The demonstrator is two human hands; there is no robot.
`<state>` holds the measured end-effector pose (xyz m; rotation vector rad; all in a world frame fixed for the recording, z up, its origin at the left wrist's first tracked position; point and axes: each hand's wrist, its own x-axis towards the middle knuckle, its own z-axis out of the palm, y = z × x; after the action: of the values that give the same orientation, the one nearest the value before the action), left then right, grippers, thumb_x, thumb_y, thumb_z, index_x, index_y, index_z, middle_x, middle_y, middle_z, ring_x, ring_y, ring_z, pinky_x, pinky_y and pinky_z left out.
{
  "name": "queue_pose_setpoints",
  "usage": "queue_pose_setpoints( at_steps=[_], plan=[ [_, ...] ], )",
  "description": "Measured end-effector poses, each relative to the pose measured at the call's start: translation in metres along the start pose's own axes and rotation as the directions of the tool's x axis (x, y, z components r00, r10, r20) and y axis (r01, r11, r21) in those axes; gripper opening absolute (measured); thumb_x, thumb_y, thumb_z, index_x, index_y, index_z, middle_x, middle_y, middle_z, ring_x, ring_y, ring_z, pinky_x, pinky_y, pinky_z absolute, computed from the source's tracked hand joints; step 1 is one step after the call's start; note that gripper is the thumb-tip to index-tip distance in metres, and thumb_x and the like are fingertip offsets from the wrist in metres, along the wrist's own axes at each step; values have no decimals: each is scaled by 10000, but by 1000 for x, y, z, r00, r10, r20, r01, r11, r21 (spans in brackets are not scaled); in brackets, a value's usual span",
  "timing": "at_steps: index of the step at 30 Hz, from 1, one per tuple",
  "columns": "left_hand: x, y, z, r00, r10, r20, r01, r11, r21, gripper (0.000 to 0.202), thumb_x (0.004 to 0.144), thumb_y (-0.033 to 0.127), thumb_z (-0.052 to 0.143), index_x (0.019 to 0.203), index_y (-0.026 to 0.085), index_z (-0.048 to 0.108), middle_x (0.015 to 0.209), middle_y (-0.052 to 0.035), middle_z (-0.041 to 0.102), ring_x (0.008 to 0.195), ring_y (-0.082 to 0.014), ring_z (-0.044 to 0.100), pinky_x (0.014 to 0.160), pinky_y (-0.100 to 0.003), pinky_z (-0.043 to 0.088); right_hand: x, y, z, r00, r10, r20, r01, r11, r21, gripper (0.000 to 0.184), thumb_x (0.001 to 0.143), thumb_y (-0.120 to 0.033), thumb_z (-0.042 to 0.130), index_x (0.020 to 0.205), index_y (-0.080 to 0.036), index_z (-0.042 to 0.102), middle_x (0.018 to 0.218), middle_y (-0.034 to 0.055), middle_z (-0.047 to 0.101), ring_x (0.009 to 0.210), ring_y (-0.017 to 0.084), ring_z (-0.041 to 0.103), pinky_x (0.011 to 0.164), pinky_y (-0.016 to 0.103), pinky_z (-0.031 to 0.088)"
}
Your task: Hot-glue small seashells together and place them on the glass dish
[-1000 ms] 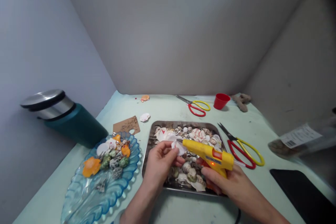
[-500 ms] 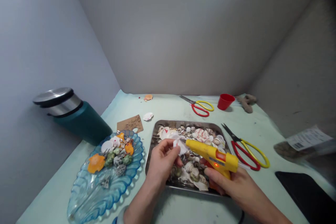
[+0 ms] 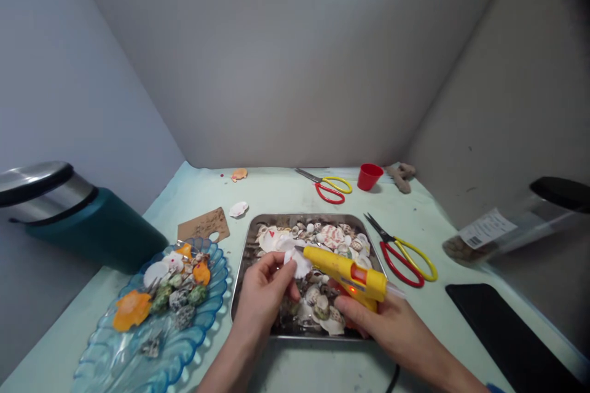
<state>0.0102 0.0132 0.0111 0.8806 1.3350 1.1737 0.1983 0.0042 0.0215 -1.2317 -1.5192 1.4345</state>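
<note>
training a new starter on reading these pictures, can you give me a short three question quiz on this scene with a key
1. Which hand holds the yellow glue gun?
2. How many pairs of scissors lie on the table: a) one, b) two, c) three?
3. True or false: the red cup is farther from the person than the metal tray.

Key
1. The right hand; the left hand pinches a white shell.
2. b
3. True

Soft light, stretched edges, perhaps slight blur
</note>
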Motion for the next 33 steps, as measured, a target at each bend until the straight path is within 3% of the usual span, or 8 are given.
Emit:
queue_pose_setpoints(
  at_steps=[6, 16, 23, 26, 30, 33],
  plan=[
    [-2, 1, -1, 1000, -1, -2, 1, 999, -32, 248, 730, 374, 671, 776, 141, 599, 400, 22, 560, 375, -63, 425, 412, -141, 328, -1, -2, -1, 1000, 19, 17, -19, 999, -35, 228, 774, -386, 647, 894, -197, 685, 580, -25, 553, 590, 156, 556, 643, 291, 517],
    [0, -3, -6, 1000, -30, 1, 30, 991, -131, 260, 748, 392, 655, 828, 150, 609, 392, 43, 528, 356, -42, 402, 396, -121, 296, 0, -1, -1, 999, 40, 11, -39, 999, -33, 257, 775, -389, 633, 904, -174, 684, 579, -25, 540, 595, 148, 541, 623, 273, 498],
    [-1, 1, -4, 998, -60, -24, 53, 976, -209, 281, 763, 421, 633, 816, 151, 577, 363, 59, 498, 345, -44, 372, 397, -127, 281, -1, -4, -4, 999, 27, 38, -26, 999, -37, 216, 776, -377, 627, 812, -174, 691, 543, -25, 530, 620, 160, 555, 629, 270, 495],
    [-1, 2, -3, 998, -58, -5, 55, 969, -240, 283, 770, 432, 620, 761, 161, 542, 349, 70, 478, 316, -40, 359, 379, -132, 257, 0, -2, -5, 998, 32, 47, -30, 998, -47, 222, 779, -375, 627, 842, -173, 692, 520, -29, 513, 602, 159, 551, 607, 263, 492],
    [-3, 4, -3, 997, -65, 47, 75, 963, -257, 307, 766, 448, 611, 721, 171, 489, 446, 53, 559, 265, -28, 375, 328, -141, 204, 0, -1, -5, 998, 44, 49, -40, 997, -68, 257, 780, -378, 620, 923, -176, 687, 534, -32, 518, 535, 134, 509, 553, 248, 472],
    [-3, 3, -3, 996, -53, 71, 69, 967, -246, 312, 767, 461, 602, 746, 172, 487, 470, 51, 572, 252, -28, 376, 309, -145, 191, 0, -4, -5, 997, 57, 44, -53, 995, -84, 253, 774, -391, 616, 886, -176, 690, 517, -35, 502, 506, 126, 483, 539, 248, 463]
  ],
)
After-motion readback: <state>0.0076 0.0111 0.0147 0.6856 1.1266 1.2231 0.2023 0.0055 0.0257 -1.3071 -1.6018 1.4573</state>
